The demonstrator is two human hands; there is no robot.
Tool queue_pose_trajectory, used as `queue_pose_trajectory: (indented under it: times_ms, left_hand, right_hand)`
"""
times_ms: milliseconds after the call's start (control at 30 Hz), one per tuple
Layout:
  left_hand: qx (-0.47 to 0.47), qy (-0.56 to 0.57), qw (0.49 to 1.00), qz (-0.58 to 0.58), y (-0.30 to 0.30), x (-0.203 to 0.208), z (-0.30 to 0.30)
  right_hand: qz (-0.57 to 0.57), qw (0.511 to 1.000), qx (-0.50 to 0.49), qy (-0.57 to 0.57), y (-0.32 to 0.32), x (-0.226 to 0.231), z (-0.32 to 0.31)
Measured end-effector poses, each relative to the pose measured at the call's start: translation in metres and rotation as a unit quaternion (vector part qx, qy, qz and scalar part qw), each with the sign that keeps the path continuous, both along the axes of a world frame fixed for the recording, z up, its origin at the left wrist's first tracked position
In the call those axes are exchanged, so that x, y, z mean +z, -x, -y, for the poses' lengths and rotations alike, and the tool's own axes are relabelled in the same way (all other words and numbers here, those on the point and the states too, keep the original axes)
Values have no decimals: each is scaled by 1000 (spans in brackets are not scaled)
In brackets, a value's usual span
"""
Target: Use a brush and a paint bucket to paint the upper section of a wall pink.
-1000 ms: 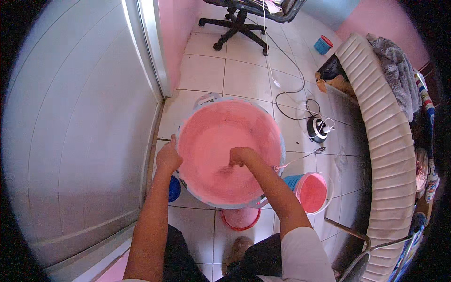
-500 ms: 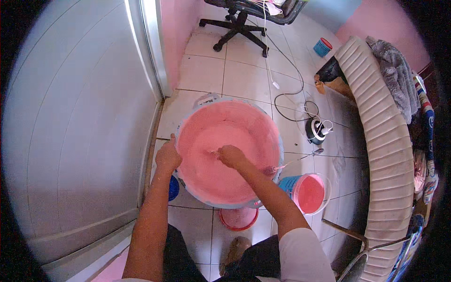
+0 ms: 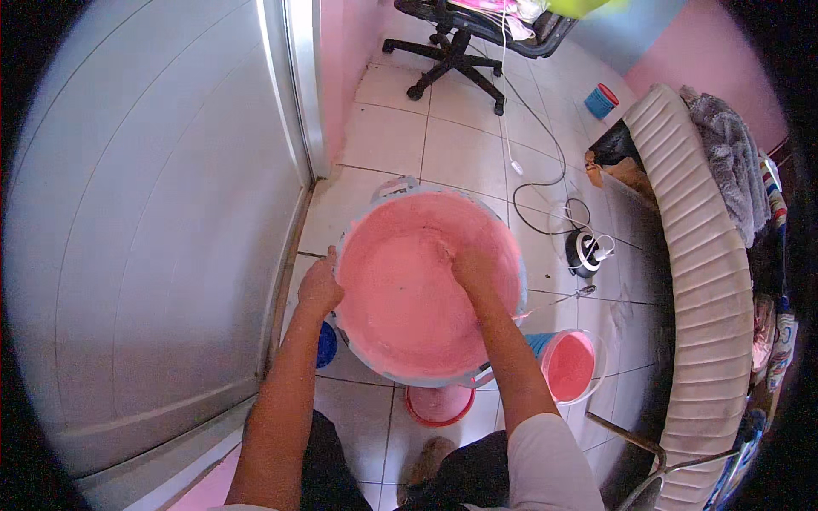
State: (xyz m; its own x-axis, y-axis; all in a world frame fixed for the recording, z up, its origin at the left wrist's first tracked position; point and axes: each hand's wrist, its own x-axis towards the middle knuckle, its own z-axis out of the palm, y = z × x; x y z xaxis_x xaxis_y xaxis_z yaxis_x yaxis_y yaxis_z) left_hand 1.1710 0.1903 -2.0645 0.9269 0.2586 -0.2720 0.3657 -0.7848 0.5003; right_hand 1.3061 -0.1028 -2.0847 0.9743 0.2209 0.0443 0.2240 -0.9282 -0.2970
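Note:
Pink, paint-like mix coats the inside of a large round grey tub (image 3: 516,341) on the floor in front of me. On its left side, my left hand (image 3: 321,288) is closed around the rim with one digit pointing up. My right hand (image 3: 471,266) reaches inside, low over the pink mix toward the far right wall. Its fingers curl downward around something small, partly sunk in the mix, that I cannot make out. Right of the tub, a tilted blue bucket with a clear handle holds pink mix (image 3: 570,366).
A red-rimmed container (image 3: 440,405) sits at the tub's near side and a blue object (image 3: 326,345) at its left. Cords run to a black-and-white device (image 3: 583,254) on the tiles. A door (image 3: 170,238) stands left, a padded cream piece (image 3: 703,298) right, an office chair (image 3: 452,60) beyond.
My right hand has swept from the tub's middle toward its far right side. The left hand keeps its hold on the rim. The whole view has shifted slightly.

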Motion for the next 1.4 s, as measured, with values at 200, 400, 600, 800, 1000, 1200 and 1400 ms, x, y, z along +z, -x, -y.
queue_pose_trajectory:
  times_ms: [200, 400, 600, 800, 1000, 1200, 1400]
  left_hand:
    - [17, 8, 1000, 8, 1, 9, 9]
    - [9, -7, 1000, 1, -2, 9, 5]
    - [21, -1, 999, -39, -7, 25, 16]
    - [32, -41, 998, -35, -3, 26, 20]
    - [22, -38, 998, -34, -10, 20, 24]
    - [27, -35, 999, -24, -5, 28, 21]
    - [31, -44, 996, -69, -7, 32, 20]
  right_hand:
    - [11, 986, 146, 76, -13, 20, -67]
    - [-77, 927, 311, 194, 17, 0, -118]
    - [-122, 848, 439, 270, 51, 21, -97]
    - [-82, 879, 392, 258, 21, 63, -81]
    - [103, 892, 323, 300, -7, -16, -97]
    - [111, 924, 184, 316, -34, -39, -89]
    - [-66, 955, 134, 255, -62, -37, -4]
